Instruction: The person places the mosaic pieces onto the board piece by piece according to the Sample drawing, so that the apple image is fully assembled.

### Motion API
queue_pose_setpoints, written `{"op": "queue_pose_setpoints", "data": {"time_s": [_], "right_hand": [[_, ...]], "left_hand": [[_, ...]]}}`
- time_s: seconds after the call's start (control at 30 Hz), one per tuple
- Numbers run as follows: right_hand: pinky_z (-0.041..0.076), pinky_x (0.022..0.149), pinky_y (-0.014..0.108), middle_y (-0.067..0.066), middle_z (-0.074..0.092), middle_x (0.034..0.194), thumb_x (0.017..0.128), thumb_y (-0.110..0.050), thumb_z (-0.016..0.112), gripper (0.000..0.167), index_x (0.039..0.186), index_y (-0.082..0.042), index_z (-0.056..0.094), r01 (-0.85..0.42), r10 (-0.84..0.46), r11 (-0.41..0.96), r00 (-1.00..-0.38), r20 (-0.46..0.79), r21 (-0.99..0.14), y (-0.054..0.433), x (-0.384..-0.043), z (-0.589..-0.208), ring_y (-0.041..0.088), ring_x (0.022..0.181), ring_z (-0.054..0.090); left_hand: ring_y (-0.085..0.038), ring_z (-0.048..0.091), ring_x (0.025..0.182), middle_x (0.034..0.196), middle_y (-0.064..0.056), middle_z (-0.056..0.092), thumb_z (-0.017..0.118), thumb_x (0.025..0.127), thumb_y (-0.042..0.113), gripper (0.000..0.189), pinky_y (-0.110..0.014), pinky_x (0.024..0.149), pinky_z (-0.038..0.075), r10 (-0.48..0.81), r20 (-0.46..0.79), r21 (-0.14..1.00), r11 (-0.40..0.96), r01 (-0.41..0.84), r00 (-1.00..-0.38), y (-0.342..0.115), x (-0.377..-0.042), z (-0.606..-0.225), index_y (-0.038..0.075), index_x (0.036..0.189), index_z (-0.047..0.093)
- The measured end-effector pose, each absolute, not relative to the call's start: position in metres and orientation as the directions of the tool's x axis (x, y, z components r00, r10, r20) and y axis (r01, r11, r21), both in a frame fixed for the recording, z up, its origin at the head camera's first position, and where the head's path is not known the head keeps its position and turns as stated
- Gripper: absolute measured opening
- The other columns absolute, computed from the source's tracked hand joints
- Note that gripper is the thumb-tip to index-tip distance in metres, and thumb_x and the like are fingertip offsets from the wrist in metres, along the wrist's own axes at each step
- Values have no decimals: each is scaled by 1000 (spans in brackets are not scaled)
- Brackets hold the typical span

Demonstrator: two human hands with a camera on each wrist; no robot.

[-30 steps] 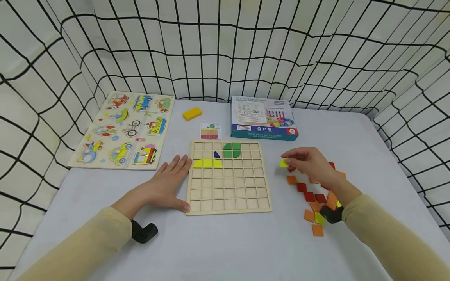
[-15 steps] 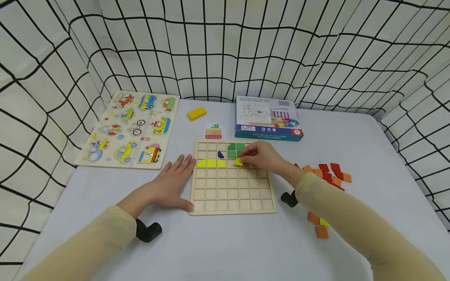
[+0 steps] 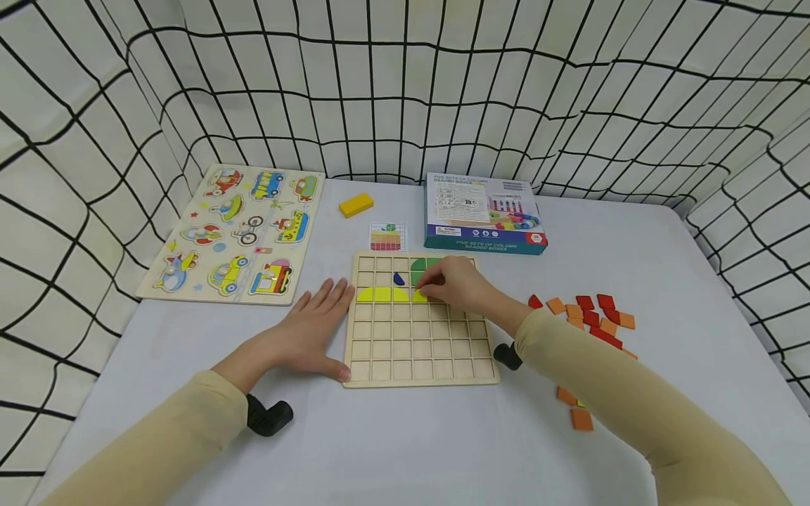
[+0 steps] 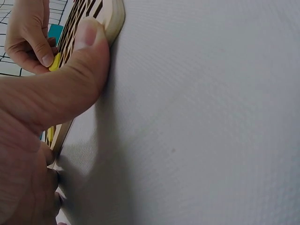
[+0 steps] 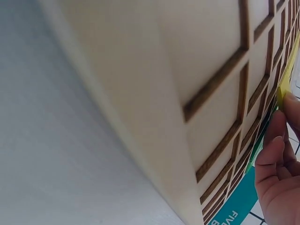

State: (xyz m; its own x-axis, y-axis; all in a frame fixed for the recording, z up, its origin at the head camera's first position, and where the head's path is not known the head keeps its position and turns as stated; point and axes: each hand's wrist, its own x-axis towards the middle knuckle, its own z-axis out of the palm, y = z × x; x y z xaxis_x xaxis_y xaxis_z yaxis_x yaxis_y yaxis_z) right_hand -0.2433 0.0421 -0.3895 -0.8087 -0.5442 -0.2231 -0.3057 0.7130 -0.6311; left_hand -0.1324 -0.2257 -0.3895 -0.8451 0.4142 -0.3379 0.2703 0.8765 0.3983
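Note:
A wooden grid board (image 3: 420, 351) lies in the middle of the table. My right hand (image 3: 458, 284) is over its upper part and pinches a yellow tile (image 3: 419, 296) between thumb and fingers, at the cell right of a row of yellow tiles (image 3: 382, 294). In the right wrist view the tile's edge (image 5: 281, 97) shows at the fingertips. Green tiles (image 3: 418, 265), partly covered by that hand, and a dark blue piece (image 3: 399, 279) sit in cells above. My left hand (image 3: 304, 337) lies with fingers spread at the board's left edge, its thumb touching the lower left corner.
Loose red and orange tiles (image 3: 574, 311) are scattered at right, some under the right sleeve. A pattern card (image 3: 388, 237) lies behind the board, with a yellow block (image 3: 356, 204) and a box (image 3: 485, 213) farther back. A vehicle puzzle board (image 3: 234, 232) lies at left; black netting surrounds the table.
My right hand has carried the yellow tile left from the loose pile to the board, then slightly farther left to the end of the yellow row. My left hand stays at the board's edge.

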Motion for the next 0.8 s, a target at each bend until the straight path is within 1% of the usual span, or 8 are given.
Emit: {"op": "queue_pose_setpoints", "data": {"time_s": [0.17, 0.4, 0.57, 0.7, 0.8], "right_hand": [[53, 80, 25, 3, 77, 101, 96, -14, 72, 12, 103, -12, 82, -356, -559, 726, -804, -203, -589, 42, -242, -389, 17, 89, 60], [53, 78, 26, 3, 78, 100, 96, -12, 72, 11, 100, -12, 82, -412, -585, 725, -791, -177, -551, 41, -239, -387, 15, 85, 61], [53, 80, 26, 2, 77, 103, 96, -12, 71, 14, 106, -11, 81, -410, -584, 710, -797, -155, -573, 46, -234, -385, 16, 88, 61], [53, 82, 29, 2, 74, 102, 98, -13, 69, 17, 112, -10, 78, -379, -552, 703, -825, -125, -601, 66, -227, -375, 19, 91, 61], [54, 80, 30, 5, 75, 101, 98, -13, 69, 18, 114, -8, 77, -366, -521, 712, -847, -102, -599, 96, -222, -369, 21, 90, 62]], "left_hand": [[-46, -4, 158, 171, -24, 1, 87, 72, 56, 134, -68, 124, 2, 418, -332, 395, 876, 278, -845, -225, -133, -390, -4, 162, 8], [-47, -3, 158, 171, -25, 2, 87, 73, 55, 133, -69, 124, 3, 417, -331, 397, 875, 276, -846, -224, -133, -392, -4, 162, 8], [-47, -3, 158, 171, -25, 2, 88, 72, 56, 134, -69, 124, 3, 418, -333, 400, 874, 275, -845, -225, -132, -395, -4, 162, 9], [-47, -4, 158, 171, -24, 1, 87, 72, 56, 134, -68, 124, 2, 415, -337, 395, 877, 273, -845, -225, -133, -396, -4, 162, 8], [-46, -5, 158, 171, -24, 0, 87, 73, 55, 134, -68, 124, 1, 409, -338, 390, 881, 269, -848, -227, -133, -395, -3, 162, 7]]}}
